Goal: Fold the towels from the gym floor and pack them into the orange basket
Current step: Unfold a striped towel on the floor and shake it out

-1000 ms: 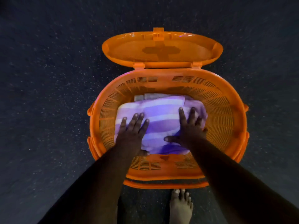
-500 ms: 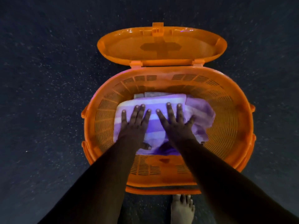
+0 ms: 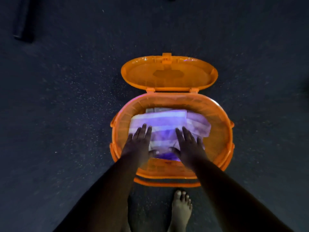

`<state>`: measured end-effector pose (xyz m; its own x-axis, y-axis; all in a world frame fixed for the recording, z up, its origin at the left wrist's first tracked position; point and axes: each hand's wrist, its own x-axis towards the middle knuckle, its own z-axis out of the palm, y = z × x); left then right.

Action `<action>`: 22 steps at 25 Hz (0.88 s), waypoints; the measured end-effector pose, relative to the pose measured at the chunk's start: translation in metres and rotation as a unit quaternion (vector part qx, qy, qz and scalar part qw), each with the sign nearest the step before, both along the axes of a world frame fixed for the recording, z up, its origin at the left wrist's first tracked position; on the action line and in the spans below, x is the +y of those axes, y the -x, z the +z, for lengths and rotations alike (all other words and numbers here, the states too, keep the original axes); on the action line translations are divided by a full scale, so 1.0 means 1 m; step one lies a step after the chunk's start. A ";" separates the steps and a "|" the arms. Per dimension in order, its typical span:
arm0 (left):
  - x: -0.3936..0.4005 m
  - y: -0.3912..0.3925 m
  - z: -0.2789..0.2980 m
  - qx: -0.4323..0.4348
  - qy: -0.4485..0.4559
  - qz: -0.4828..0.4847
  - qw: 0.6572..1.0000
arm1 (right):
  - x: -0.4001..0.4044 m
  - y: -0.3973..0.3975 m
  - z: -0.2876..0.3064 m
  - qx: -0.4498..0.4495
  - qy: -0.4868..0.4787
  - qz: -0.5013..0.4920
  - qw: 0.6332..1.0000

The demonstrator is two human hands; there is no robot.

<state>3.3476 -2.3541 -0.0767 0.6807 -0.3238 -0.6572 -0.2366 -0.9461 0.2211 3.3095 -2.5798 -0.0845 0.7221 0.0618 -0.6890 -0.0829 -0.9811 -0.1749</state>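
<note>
A person's left hand (image 3: 138,144) and right hand (image 3: 189,148) lie flat, fingers straight and spread, on a folded purple-and-white striped towel (image 3: 164,124) inside the orange basket (image 3: 220,131), which stands on the dark speckled gym floor (image 3: 66,114) with its hinged lid (image 3: 168,73) thrown back. The hands cover the towel's near edge, and a paler folded piece (image 3: 156,110) peeking out behind it is mostly hidden. A bare foot (image 3: 181,206) shows below the basket, blurred in dim light.
</note>
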 end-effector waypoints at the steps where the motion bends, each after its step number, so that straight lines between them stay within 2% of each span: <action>1: 0.002 0.004 0.029 0.007 -0.008 0.010 1.000 | 0.003 0.005 0.029 0.000 0.005 -0.006 1.000; 6: 0.007 0.022 0.190 0.061 -0.025 0.073 0.995 | 0.031 0.017 0.187 0.038 0.009 -0.032 0.999; 12: 0.042 0.077 0.431 0.024 -0.028 0.133 0.990 | 0.074 0.044 0.422 0.013 -0.016 0.022 1.000; 14: 0.051 0.099 0.475 0.032 -0.032 0.159 0.986 | 0.087 0.055 0.467 0.010 -0.018 0.028 0.999; 17: 0.083 0.144 0.560 0.035 -0.055 0.181 0.981 | 0.127 0.080 0.553 0.011 -0.018 0.100 0.995; 22: 0.164 0.192 0.628 0.002 -0.053 0.237 0.970 | 0.215 0.083 0.631 -0.022 -0.032 0.218 0.975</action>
<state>3.1554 -2.1898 0.5515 0.7336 0.0935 -0.6732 0.2307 -0.9660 0.1172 3.2262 -2.3647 0.5466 0.6460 0.4112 -0.6431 0.3484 -0.9085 -0.2310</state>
